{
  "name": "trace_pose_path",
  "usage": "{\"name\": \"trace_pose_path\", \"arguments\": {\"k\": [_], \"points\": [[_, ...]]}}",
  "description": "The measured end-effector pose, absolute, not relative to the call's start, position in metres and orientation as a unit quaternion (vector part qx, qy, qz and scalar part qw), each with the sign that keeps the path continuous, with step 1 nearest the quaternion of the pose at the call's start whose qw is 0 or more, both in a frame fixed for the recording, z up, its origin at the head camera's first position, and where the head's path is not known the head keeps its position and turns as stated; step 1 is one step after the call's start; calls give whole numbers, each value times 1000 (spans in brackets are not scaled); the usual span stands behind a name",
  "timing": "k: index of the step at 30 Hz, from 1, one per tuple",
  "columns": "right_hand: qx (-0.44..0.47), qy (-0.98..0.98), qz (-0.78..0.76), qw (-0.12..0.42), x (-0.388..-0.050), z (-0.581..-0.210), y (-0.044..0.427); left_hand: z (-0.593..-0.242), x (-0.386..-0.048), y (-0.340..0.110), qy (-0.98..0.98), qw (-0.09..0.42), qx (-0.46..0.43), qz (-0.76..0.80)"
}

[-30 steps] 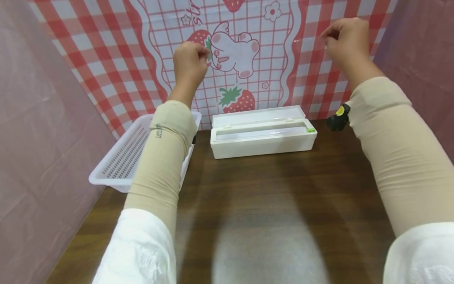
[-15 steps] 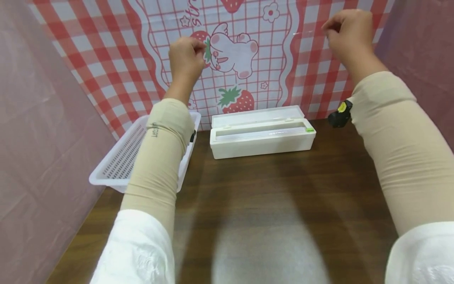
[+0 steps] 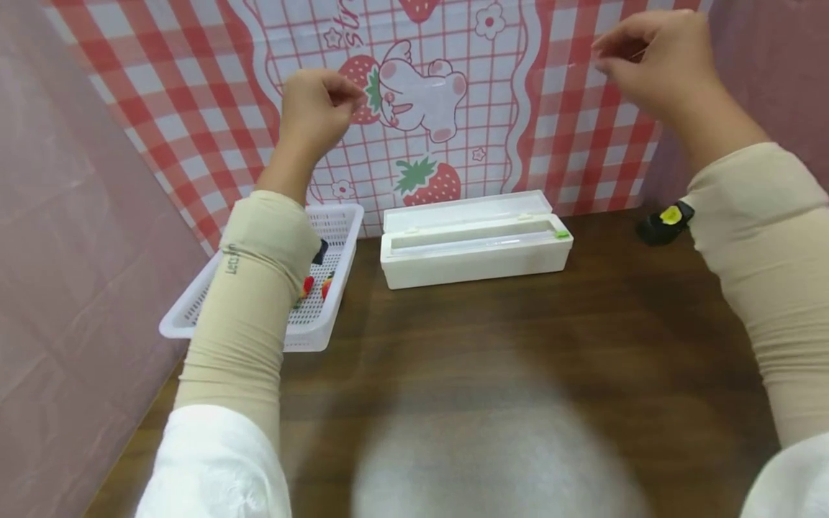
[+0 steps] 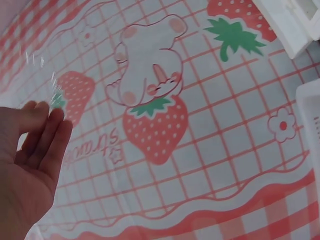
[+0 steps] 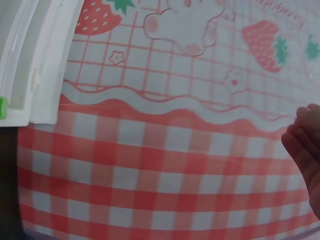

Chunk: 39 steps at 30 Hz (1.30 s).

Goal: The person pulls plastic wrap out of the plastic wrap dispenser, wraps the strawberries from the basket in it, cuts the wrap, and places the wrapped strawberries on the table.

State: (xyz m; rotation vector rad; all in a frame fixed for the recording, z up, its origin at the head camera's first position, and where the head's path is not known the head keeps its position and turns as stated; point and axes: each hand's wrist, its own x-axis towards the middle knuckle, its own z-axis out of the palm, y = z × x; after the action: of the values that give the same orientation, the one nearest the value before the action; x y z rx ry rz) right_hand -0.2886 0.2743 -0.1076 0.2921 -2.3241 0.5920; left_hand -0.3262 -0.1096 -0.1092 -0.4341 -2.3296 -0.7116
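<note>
Both hands are raised in front of the backdrop, thumbs against fingertips. My left hand (image 3: 314,115) pinches a clear, nearly invisible sheet of cling film (image 4: 54,90), which shows as thin glints by the fingertips in the left wrist view. Far to the right, my right hand (image 3: 667,65) pinches too, seemingly the film's other edge, though the sheet itself can hardly be made out there. Below and between the hands, a long white cling film dispenser (image 3: 476,265) stands on the table with its lid tipped back. A green slider (image 3: 561,234) sits at its right end.
A white perforated basket (image 3: 307,340) stands left of the dispenser, partly behind my left forearm, with red strawberry-like pieces (image 3: 327,286) in it. A red-checked strawberry-print cloth (image 3: 579,151) hangs behind. Pink cloth (image 3: 65,216) walls both sides of the brown table (image 3: 440,324).
My hands have moved apart, the left one leftward and the right one rightward and slightly up. More of the basket and its red pieces now shows past my left forearm.
</note>
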Motion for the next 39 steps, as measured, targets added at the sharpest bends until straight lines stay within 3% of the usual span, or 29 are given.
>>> {"name": "trace_pose_path", "arguments": {"k": [12,22,28,35,39], "points": [[186,-907,227,302,-228,-116,290,-117,-275,-136,-878,248,-254,-321],[367,-849,261,277,-186,-163,317,-158,-229,-150,-814,144,-432,-360],[434,-822,343,138,-167,-202,323,-191,-207,-153,-790,89,-506,-334],[526,-752,394,-51,-173,-239,323,-232,-191,-149,-788,-44,-517,-330],[539,-761,349,-93,-174,-254,315,-255,-187,-144,-790,-98,-523,-304]]}}
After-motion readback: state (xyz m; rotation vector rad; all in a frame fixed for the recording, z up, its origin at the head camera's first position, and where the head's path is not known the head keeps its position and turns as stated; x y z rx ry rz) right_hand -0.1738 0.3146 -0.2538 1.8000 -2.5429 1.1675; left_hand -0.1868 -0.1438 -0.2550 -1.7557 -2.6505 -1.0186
